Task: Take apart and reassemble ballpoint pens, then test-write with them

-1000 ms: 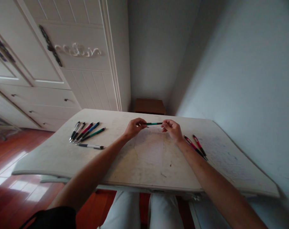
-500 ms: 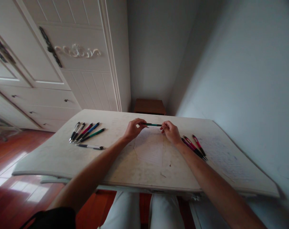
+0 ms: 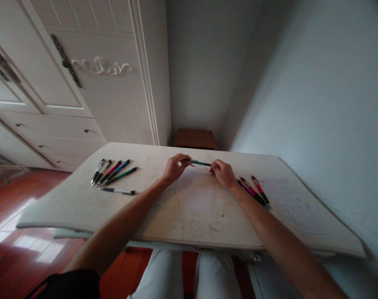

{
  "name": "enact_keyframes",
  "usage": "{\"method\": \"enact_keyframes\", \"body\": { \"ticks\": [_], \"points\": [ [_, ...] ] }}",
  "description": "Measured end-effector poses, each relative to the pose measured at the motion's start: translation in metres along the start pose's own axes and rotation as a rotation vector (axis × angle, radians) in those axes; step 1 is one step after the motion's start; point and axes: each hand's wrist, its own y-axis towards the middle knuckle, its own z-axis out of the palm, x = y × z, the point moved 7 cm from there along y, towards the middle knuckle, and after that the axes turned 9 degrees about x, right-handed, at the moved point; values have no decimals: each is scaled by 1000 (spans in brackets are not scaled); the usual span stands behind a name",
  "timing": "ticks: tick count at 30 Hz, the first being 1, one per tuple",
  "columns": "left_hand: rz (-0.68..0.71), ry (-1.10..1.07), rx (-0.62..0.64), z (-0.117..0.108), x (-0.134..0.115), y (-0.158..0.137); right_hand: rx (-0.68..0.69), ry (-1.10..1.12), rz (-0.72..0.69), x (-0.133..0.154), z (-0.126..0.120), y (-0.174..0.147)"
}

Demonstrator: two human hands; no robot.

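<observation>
A green pen (image 3: 200,163) with dark ends is stretched between my two hands, above a sheet of paper (image 3: 195,191) on the white table. My left hand (image 3: 175,167) pinches its left end, where a dark clip shows. At the other end, the fingers of my right hand (image 3: 222,172) are closed round the pen's tip, which they hide. The pen slopes slightly down to the right.
Several pens (image 3: 114,172) in white, red, blue and green lie fanned at the table's left, with a white pen (image 3: 119,191) in front. Three pink-red pens (image 3: 254,192) lie at the right beside a handwritten sheet (image 3: 296,207). A white wardrobe (image 3: 114,104) stands behind left.
The pen has tilted a little, its right end now lower. My right hand has dropped very slightly. The other pens stay where they were.
</observation>
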Motion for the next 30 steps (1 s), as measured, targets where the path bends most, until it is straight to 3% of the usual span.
{"method": "enact_keyframes", "body": {
  "ticks": [7, 13, 18, 26, 30],
  "points": [
    [-40, -15, -39, -2, 6, 1, 4, 7, -18, 8, 2, -2],
    [-150, -183, -85, -7, 23, 5, -109, 375, 53, -4, -8, 1],
    [-179, -345, -142, -11, 34, 6, -122, 475, 82, -13, -10, 4],
    [-258, -625, -218, -15, 42, 4, 11, 13, -143, 0, 8, 0],
    [-373, -936, -224, -10, 50, 3, 96, -154, -257, 10, 20, 1]
  ]
}}
